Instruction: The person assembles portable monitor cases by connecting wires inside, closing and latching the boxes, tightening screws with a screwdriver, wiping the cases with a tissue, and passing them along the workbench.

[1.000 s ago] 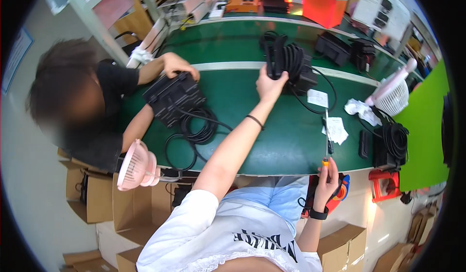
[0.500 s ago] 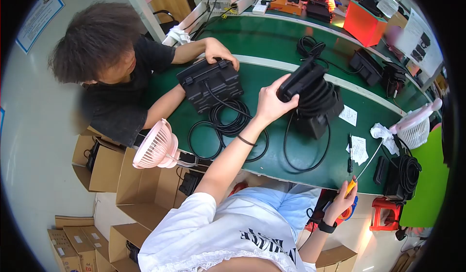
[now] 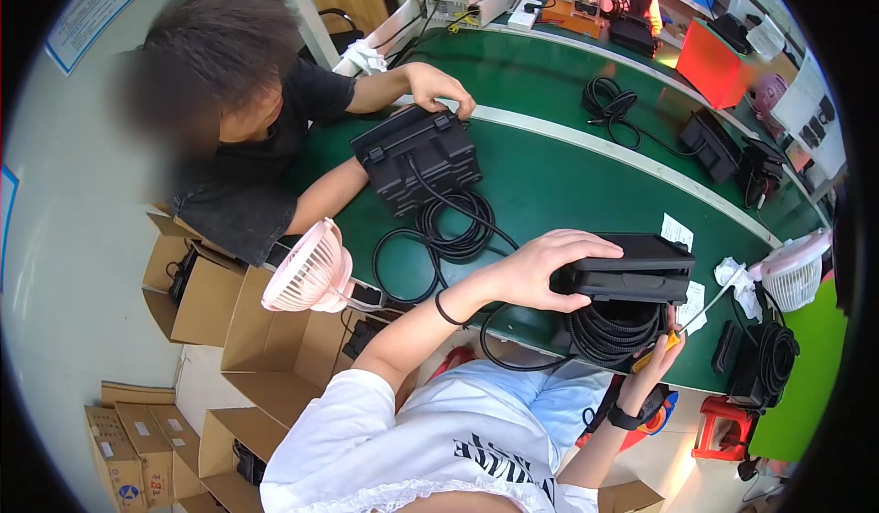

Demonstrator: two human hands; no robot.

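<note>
My left hand (image 3: 554, 270) grips a black box-shaped device (image 3: 636, 284) by its left end, fingers over the top and thumb below. Under its flat housing hangs a coil of black cable (image 3: 613, 330), close to the table's front edge. In my right hand (image 3: 652, 366) is a screwdriver (image 3: 647, 354) with a yellow handle, its thin shaft pointing up and to the right. This hand is at the right side of the coil; whether its fingertips also touch the device cannot be made out.
Across the green table (image 3: 540, 174), a co-worker's hand (image 3: 439, 87) rests on another black device (image 3: 421, 160) with a coiled cable (image 3: 458, 229). A pink fan (image 3: 311, 270) stands left, a white fan (image 3: 795, 270) right. A further cable coil (image 3: 776, 357) lies near the right end. Cardboard boxes (image 3: 275, 330) stand lower left.
My left hand has brought the device down and right, turning it, toward the table's front edge. My right hand, still holding the screwdriver, is now beside it. The view has shifted slightly.
</note>
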